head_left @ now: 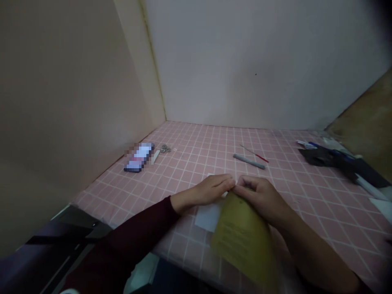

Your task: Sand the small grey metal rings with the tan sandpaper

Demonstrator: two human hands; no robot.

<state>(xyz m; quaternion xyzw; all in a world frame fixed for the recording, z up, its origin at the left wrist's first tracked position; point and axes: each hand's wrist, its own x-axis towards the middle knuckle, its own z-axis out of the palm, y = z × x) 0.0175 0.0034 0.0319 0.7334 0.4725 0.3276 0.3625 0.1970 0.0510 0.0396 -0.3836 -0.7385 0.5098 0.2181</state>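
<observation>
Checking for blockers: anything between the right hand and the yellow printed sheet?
Nothing visible: the right hand is on the upper part of the yellow printed sheet. The white paper lies at the sheet's left, partly hidden by it, and the grey bar lies farther off on the table, beyond both hands.

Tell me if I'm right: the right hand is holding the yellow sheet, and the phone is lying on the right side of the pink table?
Not quite: the phone is lying on the left side of the pink table, as the head view shows. The right hand is holding the yellow sheet.
</observation>
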